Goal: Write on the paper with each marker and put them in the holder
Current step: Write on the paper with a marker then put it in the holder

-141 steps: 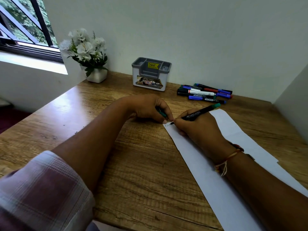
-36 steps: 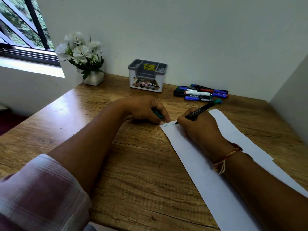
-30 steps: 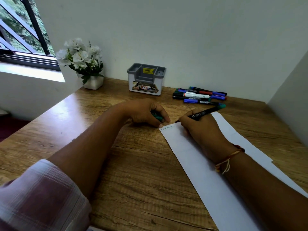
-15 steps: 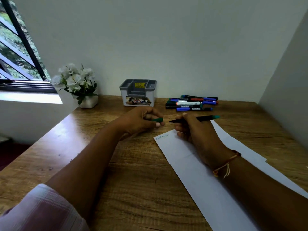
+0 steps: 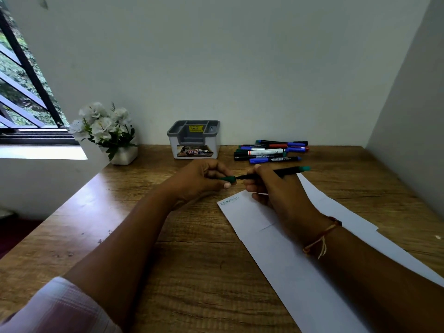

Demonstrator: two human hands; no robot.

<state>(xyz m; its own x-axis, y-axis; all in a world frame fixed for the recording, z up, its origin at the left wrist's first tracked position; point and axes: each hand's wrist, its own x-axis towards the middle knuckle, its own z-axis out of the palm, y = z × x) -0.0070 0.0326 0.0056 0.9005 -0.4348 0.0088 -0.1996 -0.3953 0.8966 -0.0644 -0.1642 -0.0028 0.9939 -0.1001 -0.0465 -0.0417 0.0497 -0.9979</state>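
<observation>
My right hand (image 5: 271,188) grips a black marker with a green end (image 5: 286,171), held level above the top of the white paper (image 5: 288,260). My left hand (image 5: 201,180) pinches the green cap (image 5: 228,179), and the marker's tip meets the cap's mouth. Small green writing (image 5: 229,201) sits at the paper's top left corner. The grey and white holder (image 5: 193,140) stands at the back of the desk against the wall. Several more markers (image 5: 271,151) lie in a pile to its right.
A white pot of white flowers (image 5: 108,133) stands at the back left by the window. A wall closes the desk on the right. The wooden desk (image 5: 168,248) stretches bare between my arms.
My right hand has lifted the marker off the paper after writing and turned it level. My left hand has brought the cap up to its tip. The camera has tilted upward.
</observation>
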